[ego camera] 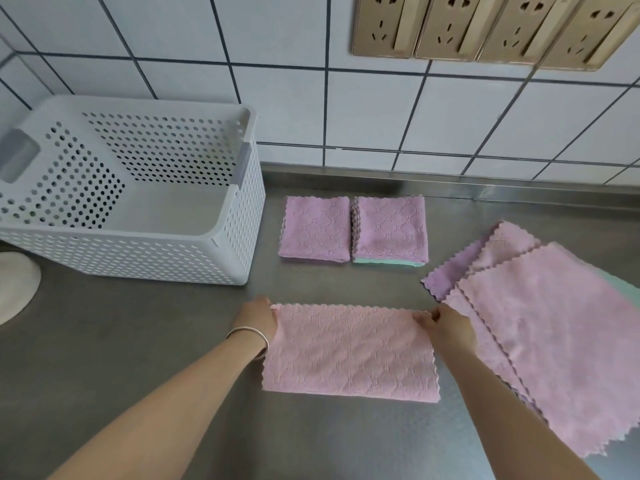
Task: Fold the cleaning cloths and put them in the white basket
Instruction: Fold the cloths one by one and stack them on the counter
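Note:
A pink cloth (349, 351), folded in half into a wide strip, lies flat on the steel counter in front of me. My left hand (258, 318) pinches its far left corner and my right hand (446, 325) pinches its far right corner. Behind it sit two folded stacks: a purple one (315, 228) and a purple one over a green layer (389, 230). A pile of unfolded pink, purple and green cloths (540, 323) is spread at the right. The white perforated basket (239, 216) stands at the back left with nothing visible inside.
The steel counter (138, 341) meets a white tiled wall at the back. A row of gold wall sockets (485, 26) is mounted at the upper right. A white round object (15, 289) shows at the left edge beside the basket.

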Tool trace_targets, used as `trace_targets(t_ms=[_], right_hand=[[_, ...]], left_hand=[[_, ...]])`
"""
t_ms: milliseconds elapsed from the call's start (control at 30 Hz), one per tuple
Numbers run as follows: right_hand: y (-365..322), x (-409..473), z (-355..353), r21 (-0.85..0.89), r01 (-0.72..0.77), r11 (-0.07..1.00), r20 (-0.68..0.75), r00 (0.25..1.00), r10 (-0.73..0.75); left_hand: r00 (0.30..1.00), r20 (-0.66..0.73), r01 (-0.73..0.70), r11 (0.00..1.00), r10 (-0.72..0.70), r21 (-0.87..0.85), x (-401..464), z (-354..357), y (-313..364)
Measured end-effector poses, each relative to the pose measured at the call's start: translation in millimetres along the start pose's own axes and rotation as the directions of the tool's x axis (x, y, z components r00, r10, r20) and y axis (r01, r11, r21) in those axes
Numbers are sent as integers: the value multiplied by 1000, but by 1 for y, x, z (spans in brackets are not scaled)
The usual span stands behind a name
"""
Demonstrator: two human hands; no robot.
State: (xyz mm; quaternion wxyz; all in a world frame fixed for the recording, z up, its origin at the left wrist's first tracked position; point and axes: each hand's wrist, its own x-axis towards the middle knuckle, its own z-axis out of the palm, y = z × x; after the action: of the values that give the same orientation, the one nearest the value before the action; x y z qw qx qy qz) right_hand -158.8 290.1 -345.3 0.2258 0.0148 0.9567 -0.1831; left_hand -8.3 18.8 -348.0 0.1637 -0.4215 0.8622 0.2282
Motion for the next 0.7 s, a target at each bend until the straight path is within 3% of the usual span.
trace_targets(t_ms=[67, 133, 167, 267, 367, 467, 567, 700], right_hand=[[-1, -9, 0, 64, -1, 998, -51, 999, 4], [1, -25, 2, 141, 18, 990, -122, 993, -1], [4, -35, 3, 163, 16, 987, -144, 990, 7], [11, -64, 13, 191, -26, 981, -135, 989, 53], [16, -87, 25, 209, -112, 972, -90, 987, 133], [18, -97, 30, 89, -180, 980, -48, 982, 184], [21, -99, 30, -30, -229, 973, 13, 973, 230], [24, -99, 31, -17, -254, 967, 84, 963, 255]], left_hand=[[981, -183, -56, 998, 55, -1, -9, 1, 0], [899, -359, -228, 968, 251, 105, -22, 7, 0], [851, -378, -327, 931, 364, 160, -31, 12, 3], [765, -205, -533, 778, 611, 332, -56, 36, 8], [800, -81, -512, 746, 595, 425, -61, 61, -4], [860, -93, -426, 806, 502, 412, -59, 72, -15], [899, -8, -407, 840, 439, 359, -62, 67, -13], [904, -10, -392, 836, 428, 384, -65, 65, -7]])
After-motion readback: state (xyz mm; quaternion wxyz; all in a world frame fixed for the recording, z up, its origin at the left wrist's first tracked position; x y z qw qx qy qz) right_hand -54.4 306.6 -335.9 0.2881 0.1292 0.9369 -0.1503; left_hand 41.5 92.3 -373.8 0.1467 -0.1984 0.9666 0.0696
